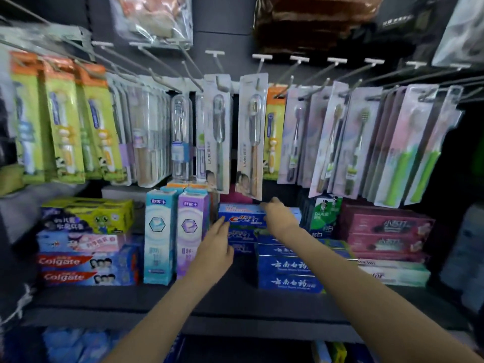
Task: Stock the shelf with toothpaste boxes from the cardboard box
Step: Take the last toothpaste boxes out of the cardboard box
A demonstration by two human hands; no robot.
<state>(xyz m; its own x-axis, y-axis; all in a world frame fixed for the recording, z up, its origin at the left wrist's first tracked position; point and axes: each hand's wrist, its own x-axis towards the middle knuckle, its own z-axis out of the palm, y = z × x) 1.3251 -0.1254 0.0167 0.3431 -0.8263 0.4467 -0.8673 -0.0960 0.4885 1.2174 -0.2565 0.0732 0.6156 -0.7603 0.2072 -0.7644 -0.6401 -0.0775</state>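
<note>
A blue Crest toothpaste box (pixel 242 218) lies on top of a stack of Crest boxes (pixel 241 235) in the middle of the dark shelf (pixel 235 297). My left hand (pixel 216 247) touches the left end of the stack, fingers extended. My right hand (pixel 277 216) rests on the top box's right end, fingers reaching over it toward the back. No cardboard box is in view.
Upright teal and purple boxes (pixel 178 237) stand left of the stack, Colgate boxes (pixel 86 268) further left. Blue boxes (pixel 288 271) lie in front right, pink boxes (pixel 385 231) to the right. Hanging toothbrush packs (pixel 248 137) dangle just above my hands.
</note>
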